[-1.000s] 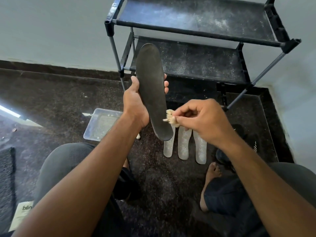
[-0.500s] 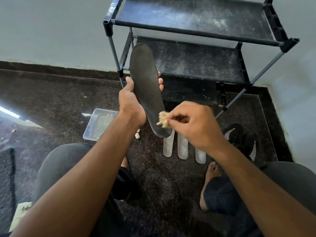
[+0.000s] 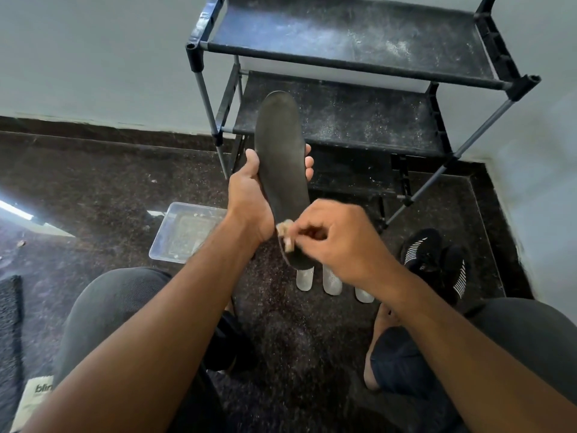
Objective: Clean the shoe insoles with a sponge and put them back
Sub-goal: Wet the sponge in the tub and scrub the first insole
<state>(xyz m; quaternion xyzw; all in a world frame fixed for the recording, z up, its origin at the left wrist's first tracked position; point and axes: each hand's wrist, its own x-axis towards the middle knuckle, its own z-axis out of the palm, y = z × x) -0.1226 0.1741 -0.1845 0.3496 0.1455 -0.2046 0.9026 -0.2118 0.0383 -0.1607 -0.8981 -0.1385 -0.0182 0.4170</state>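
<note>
Left hand [image 3: 249,195] grips insole [image 3: 282,170] mid-length, upright before rack [image 3: 359,67], face exposed for scrubbing. Right hand [image 3: 346,242] pinches sponge [image 3: 284,232] against insole's heel end. Three pale insoles [image 3: 331,281] below.

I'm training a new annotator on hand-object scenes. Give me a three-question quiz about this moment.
1. True or false: the left hand holds the dark insole upright.
2. What does the right hand pinch against the insole? A) brush B) sponge piece C) cloth
3. Fill in: three pale insoles lie on the ____ beside the black shoes.

Key: 1 true; 2 B; 3 floor.
</note>
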